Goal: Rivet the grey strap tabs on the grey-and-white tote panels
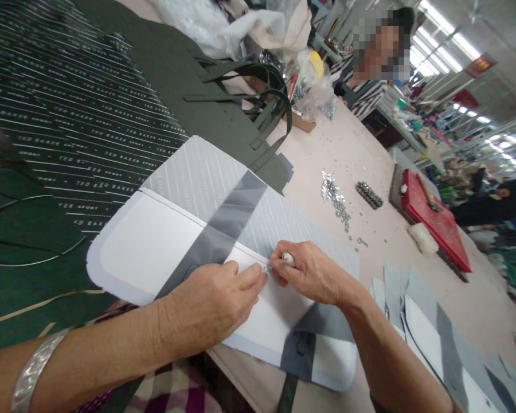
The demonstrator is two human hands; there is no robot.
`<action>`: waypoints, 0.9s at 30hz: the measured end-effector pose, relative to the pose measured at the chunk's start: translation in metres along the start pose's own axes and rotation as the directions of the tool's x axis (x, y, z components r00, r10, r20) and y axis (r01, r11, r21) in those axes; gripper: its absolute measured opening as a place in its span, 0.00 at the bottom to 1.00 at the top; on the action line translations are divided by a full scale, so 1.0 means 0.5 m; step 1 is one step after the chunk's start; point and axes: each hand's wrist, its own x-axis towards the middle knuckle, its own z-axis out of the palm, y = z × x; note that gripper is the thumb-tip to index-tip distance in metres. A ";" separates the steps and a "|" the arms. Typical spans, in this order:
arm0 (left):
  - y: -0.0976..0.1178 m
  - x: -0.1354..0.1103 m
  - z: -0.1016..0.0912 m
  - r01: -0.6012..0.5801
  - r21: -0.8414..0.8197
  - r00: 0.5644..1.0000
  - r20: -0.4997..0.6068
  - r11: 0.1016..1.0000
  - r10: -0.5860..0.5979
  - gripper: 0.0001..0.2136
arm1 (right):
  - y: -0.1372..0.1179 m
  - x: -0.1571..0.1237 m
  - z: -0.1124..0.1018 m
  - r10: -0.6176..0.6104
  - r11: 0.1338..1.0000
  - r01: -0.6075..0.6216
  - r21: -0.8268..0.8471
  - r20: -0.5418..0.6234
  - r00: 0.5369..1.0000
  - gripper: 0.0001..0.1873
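Observation:
In front of me a bag panel (124, 246), white below and grey printed fabric above, lies slantwise, crossed by dark grey straps (223, 223). A stitched seam runs along the join of the two parts. My right hand (307, 269) is closed around a slim pen-like tool (288, 259) with a white end, its tip down at the seam. Beside it, my left hand (217, 298) rests on the panel with its fingers pressed together, the fingertips touching something tiny by the seam. What those fingertips pinch is too small to make out.
Dark green bag pieces with straps (266, 109) lie beyond the panel. Loose metal fittings (335, 198) are scattered on the table, near a red board (430, 218) bearing a hammer (429, 192). More grey panels (438, 338) lie at the right. A person (370, 74) is across the table.

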 end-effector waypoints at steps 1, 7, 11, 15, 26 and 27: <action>0.000 0.000 -0.001 0.001 -0.002 1.000 -0.007 1.000 -0.001 0.14 | 0.000 0.001 0.000 0.000 1.000 0.000 0.002 0.001 1.000 0.09; -0.002 -0.002 -0.001 -0.003 -0.001 0.999 -0.047 1.000 0.003 0.13 | -0.007 0.007 0.005 0.008 0.997 -0.007 -0.072 0.011 1.000 0.09; -0.003 -0.003 0.003 -0.002 -0.010 0.999 -0.043 1.000 0.002 0.13 | -0.014 0.007 0.014 0.033 0.991 -0.036 -0.129 -0.024 0.999 0.10; -0.004 -0.003 0.005 -0.010 -0.004 0.999 -0.035 1.000 0.010 0.13 | -0.017 0.004 0.018 0.048 0.991 -0.053 -0.120 -0.041 0.998 0.10; -0.003 -0.002 0.003 0.008 -0.036 1.000 -0.022 0.999 -0.009 0.13 | -0.019 -0.002 0.030 0.038 0.988 -0.050 -0.149 -0.080 0.996 0.10; -0.003 -0.002 0.003 0.012 -0.036 1.000 -0.018 0.999 -0.012 0.13 | -0.020 -0.001 0.034 0.044 0.985 -0.060 -0.163 -0.100 0.994 0.10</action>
